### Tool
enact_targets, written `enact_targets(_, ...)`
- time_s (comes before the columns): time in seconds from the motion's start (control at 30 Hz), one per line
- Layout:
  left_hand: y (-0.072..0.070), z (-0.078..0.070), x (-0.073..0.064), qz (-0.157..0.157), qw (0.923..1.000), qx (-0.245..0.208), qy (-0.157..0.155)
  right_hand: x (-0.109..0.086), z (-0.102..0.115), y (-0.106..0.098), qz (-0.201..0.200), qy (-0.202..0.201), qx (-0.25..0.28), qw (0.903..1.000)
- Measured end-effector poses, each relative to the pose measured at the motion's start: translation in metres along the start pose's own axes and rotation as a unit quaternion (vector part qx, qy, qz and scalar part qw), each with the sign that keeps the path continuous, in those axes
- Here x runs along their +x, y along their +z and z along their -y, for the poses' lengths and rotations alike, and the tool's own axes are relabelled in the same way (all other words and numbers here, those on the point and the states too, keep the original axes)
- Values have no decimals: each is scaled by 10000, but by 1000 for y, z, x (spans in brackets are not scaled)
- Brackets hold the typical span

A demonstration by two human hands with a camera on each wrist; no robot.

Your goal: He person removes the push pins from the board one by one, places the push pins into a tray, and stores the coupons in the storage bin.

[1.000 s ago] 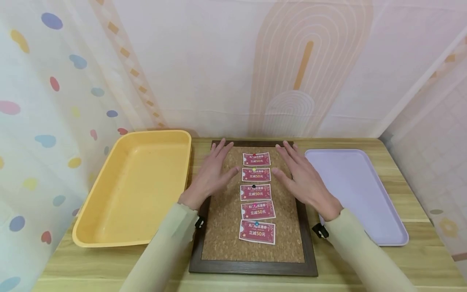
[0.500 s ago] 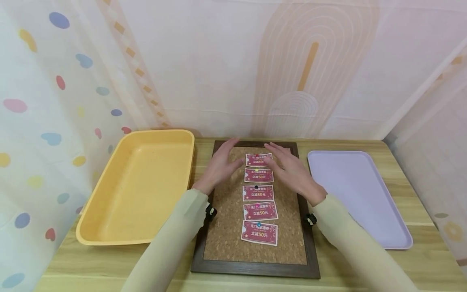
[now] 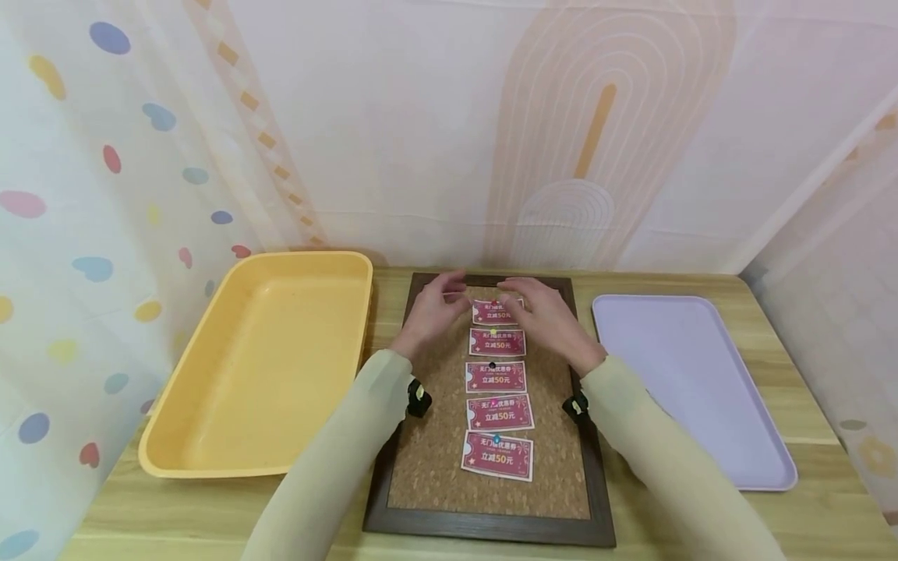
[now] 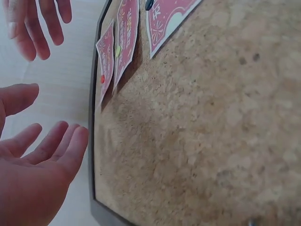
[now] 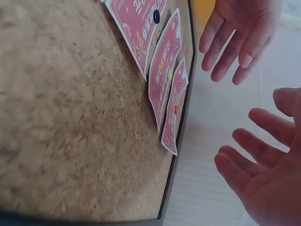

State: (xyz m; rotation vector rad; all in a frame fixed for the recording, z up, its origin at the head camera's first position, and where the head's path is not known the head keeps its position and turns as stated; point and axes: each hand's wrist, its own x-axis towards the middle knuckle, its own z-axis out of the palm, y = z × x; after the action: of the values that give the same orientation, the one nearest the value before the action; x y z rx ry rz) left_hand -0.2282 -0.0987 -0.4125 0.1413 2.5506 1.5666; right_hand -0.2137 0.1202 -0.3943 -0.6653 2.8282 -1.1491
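Note:
A dark-framed corkboard [image 3: 428, 460] lies in the middle of the head view, with several red-and-white coupons in a column, each with a coloured pushpin near its upper edge. My left hand [image 3: 433, 313] hovers over the board's far left part, its fingers loosely bent. Facing it from the other side, my right hand [image 3: 550, 315] is above the far end and partly covers the top coupon [image 3: 489, 314], which bears a red pushpin [image 3: 494, 302]. Both wrist views show a gap between the hands and nothing held; the fingers [image 4: 70, 150] stay apart from the board.
To the left stands a deep yellow tray [image 3: 168, 436]. A shallow lavender tray [image 3: 687, 374] lies on the right. Both rest on the wooden table [image 3: 793, 389], and a patterned curtain [image 3: 407, 140] hangs behind.
Both hands have come inward, closer to each other over the far end of the board. Their fingers were straighter before and are now more bent. The coupons have stayed in place.

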Motion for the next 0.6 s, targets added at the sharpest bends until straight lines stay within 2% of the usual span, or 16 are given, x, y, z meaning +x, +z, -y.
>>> enact_targets(0.17, 4, 5, 5, -21, 9986, -484, -227, 9, -4, 5, -3, 224, 13, 9997)
enact_targets(0.27, 6, 7, 7, -105, 9975, -610, -338, 14, -7, 7, 48, 357, 28, 9993)
enact_targets(0.47, 9, 12, 8, -464, 9971, -343, -487, 25, -11, 7, 254, 354, -94, 9990)
enact_targets(0.6, 11, 14, 10, -508, 9977, -32, -453, 30, -14, 7, 440, 363, -149, 9983)
